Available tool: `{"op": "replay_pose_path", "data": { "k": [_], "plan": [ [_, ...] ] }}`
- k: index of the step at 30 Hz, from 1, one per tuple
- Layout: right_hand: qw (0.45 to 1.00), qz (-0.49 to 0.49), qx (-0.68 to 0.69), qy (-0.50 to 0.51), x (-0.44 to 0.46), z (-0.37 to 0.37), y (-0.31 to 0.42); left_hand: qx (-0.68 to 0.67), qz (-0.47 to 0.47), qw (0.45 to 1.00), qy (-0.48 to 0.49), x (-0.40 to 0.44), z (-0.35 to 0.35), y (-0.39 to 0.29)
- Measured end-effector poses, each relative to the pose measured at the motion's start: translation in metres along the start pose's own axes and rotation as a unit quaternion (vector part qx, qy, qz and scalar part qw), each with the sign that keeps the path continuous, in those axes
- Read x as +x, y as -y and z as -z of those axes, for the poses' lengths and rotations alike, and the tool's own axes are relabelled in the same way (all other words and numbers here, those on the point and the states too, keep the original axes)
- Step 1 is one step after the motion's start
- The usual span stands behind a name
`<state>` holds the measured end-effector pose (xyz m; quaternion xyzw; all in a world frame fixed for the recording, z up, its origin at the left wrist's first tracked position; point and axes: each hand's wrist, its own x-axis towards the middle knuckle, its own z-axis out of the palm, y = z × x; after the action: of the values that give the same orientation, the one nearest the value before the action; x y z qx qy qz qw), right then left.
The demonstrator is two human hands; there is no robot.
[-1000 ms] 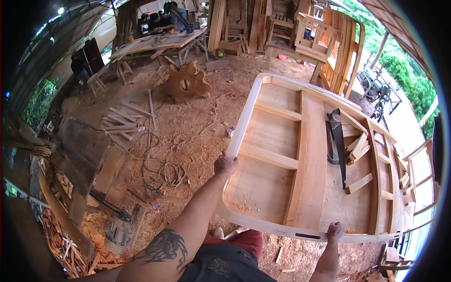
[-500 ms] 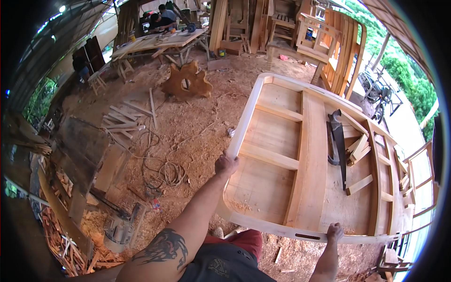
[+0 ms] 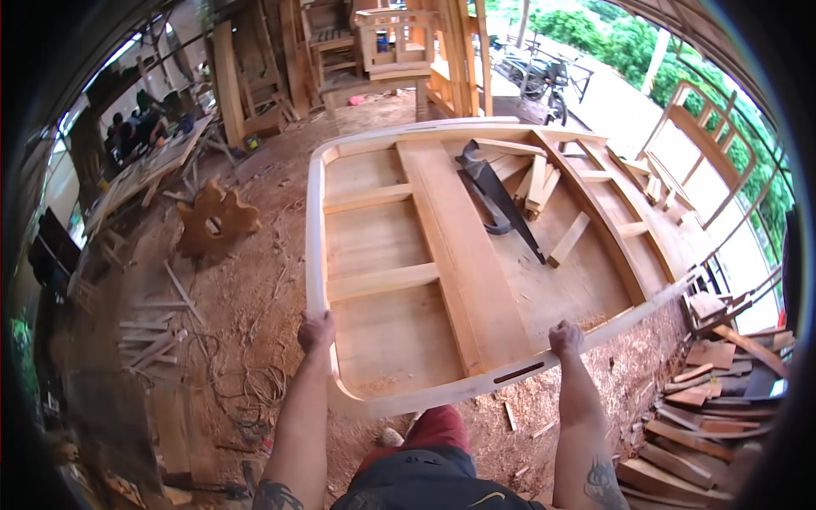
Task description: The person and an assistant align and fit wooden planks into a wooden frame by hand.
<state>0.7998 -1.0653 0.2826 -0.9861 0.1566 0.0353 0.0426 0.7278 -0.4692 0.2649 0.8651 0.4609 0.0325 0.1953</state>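
Note:
A large wooden frame panel (image 3: 476, 323) with rounded corners and cross slats lies in front of me. My left hand (image 3: 316, 331) is closed around its left edge, low near the corner. Gripping the near edge, just right of an oblong slot, is my right hand (image 3: 566, 338). On the panel rests a handsaw (image 3: 501, 200) with a dark blade, beside a small pile of wood blocks (image 3: 537, 183). One loose block (image 3: 569, 239) lies apart, near the saw's tip.
Scrap wood (image 3: 680, 450) is piled at the lower right. A slab with a hole (image 3: 217, 223), loose sticks (image 3: 153, 340) and a coiled cable (image 3: 255, 382) lie on the floor at left. People sit by a workbench (image 3: 144, 174) at the back left.
The view has swung to the right, so the panel, saw and blocks appear further left. Both hands still grip the panel. More scrap wood shows at the lower right.

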Motion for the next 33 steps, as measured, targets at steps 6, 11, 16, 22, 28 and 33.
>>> {"op": "replay_pose_path", "data": {
  "k": [6,11,16,22,28,33],
  "plan": [
    [1.000,0.009,0.003,-0.009,0.002,-0.004,-0.003,0.002,-0.004,1.000,-0.002,-0.002,0.001,-0.001],
    [1.000,0.003,0.016,-0.015,0.003,-0.006,-0.004,-0.001,-0.004,1.000,-0.002,-0.004,0.002,-0.002],
    [0.999,0.003,0.027,-0.038,0.006,-0.013,-0.007,0.013,-0.007,1.000,-0.002,-0.002,-0.001,-0.001],
    [0.999,0.001,0.025,-0.036,0.005,-0.010,-0.005,0.022,-0.012,1.000,-0.002,0.000,-0.002,0.001],
    [0.999,-0.001,0.030,-0.038,0.005,-0.011,-0.006,0.025,-0.012,1.000,-0.004,0.000,-0.003,0.001],
    [0.999,-0.001,0.032,-0.036,0.007,-0.014,-0.008,0.018,-0.003,1.000,0.000,0.002,-0.005,0.001]
  ]
}}
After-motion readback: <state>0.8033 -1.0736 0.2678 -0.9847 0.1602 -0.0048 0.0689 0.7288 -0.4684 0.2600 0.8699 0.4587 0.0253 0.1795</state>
